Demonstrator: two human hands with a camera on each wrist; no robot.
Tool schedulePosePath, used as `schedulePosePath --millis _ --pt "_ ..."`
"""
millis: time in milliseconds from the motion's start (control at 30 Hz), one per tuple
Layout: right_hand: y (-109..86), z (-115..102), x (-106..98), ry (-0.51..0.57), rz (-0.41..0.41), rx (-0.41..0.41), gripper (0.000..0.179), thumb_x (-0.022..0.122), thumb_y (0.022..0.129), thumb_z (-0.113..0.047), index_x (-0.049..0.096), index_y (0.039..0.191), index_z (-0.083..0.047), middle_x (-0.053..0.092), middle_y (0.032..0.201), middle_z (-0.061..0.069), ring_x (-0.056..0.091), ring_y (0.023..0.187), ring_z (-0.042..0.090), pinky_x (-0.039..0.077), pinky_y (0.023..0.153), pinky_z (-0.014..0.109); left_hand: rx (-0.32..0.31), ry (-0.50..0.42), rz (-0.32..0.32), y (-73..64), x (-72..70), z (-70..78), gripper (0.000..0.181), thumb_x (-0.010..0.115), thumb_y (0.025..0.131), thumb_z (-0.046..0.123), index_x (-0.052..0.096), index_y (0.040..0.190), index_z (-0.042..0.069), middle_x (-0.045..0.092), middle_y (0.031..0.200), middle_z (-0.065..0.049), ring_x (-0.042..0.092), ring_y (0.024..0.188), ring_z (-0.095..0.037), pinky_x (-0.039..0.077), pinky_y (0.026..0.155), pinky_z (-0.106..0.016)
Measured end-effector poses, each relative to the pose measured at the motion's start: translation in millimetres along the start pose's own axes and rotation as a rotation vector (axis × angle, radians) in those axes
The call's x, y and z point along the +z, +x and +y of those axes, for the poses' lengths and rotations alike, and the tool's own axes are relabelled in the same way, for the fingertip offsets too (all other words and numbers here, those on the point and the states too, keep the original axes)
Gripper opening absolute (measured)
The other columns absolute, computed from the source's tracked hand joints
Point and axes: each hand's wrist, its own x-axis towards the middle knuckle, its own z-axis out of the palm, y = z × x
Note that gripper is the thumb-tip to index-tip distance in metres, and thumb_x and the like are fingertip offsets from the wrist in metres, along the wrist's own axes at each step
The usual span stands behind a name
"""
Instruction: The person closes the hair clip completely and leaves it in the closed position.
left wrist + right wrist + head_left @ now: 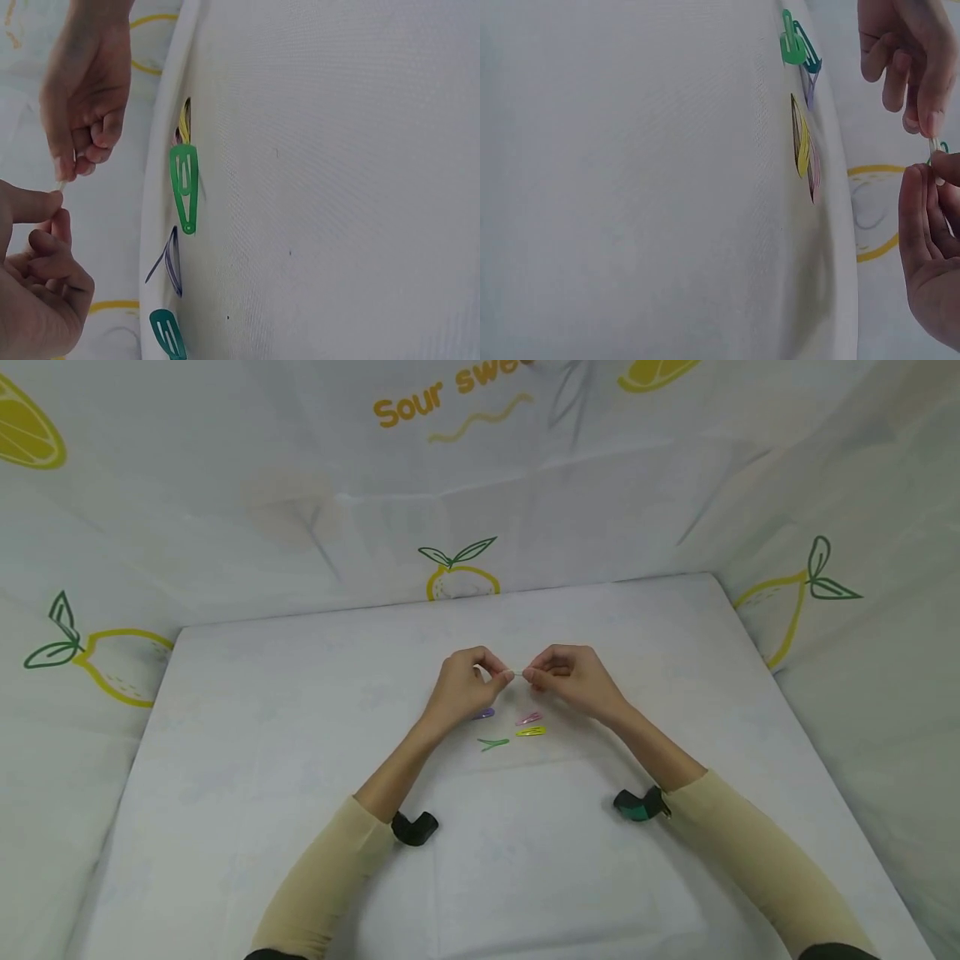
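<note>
Both hands meet above the table, fingertip to fingertip, with a small whitish hair clip [934,146] between them. My left hand [467,683] pinches one end of it between thumb and forefinger. The other end is pinched by my right hand [576,678], its remaining fingers loosely bent. Most of the clip is hidden by the fingertips. Below the hands lie several snap hair clips: a purple one [484,714] near the left hand, a pink one [528,718], a yellow one [531,731] and a green one [492,743] with its prongs spread.
A teal hair clip [166,334] lies beside the purple one in the left wrist view. White cloth covers the table [300,735]. Behind it hangs a white lemon-print curtain [262,527], which continues along both sides.
</note>
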Motion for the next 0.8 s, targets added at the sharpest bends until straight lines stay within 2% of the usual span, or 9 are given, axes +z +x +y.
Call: schedulePosePath --millis 167,367,667,800 --pt "-3.9 -3.9 1.6 -0.003 0.038 -0.044 0.013 0.077 0.1 -0.01 0.076 0.1 0.003 0.078 0.092 0.022 0.078 0.079 0.032 0.061 0.074 0.024 0.005 0.0 0.032 -3.0 3.8 5.1 0.009 0.079 0.096 0.009 0.076 0.093 0.001 0.075 0.083 -0.013 0.043 0.047 -0.006 0.032 0.046 -0.021" --pt "-5.7 -5.2 4.5 0.014 0.073 -0.085 0.01 0.078 0.097 -0.005 0.074 0.094 0.004 0.078 0.089 0.024 0.078 0.074 0.032 0.059 0.07 0.02 0.014 -0.012 0.041 -5.2 7.3 6.8 0.007 0.078 0.095 0.006 0.076 0.09 0.002 0.074 0.082 -0.012 0.044 0.048 -0.006 0.034 0.048 -0.02" --pt "-6.7 -3.6 2.8 0.024 0.047 -0.086 0.01 0.078 0.098 -0.007 0.075 0.096 0.002 0.078 0.088 0.022 0.078 0.078 0.039 0.06 0.073 0.021 0.03 -0.024 0.041 -5.5 7.7 0.3 0.008 0.078 0.097 0.008 0.077 0.091 0.002 0.077 0.093 -0.014 0.041 0.047 -0.006 0.034 0.048 -0.019" --pt "-7.1 -2.6 1.6 0.042 0.032 -0.088 0.01 0.078 0.099 -0.008 0.076 0.099 0.002 0.079 0.092 0.022 0.079 0.082 0.038 0.062 0.077 0.023 0.013 -0.047 0.03 -5.6 7.0 -0.8 0.009 0.078 0.098 0.01 0.077 0.094 0.002 0.078 0.094 -0.015 0.041 0.046 -0.005 0.034 0.048 -0.019"
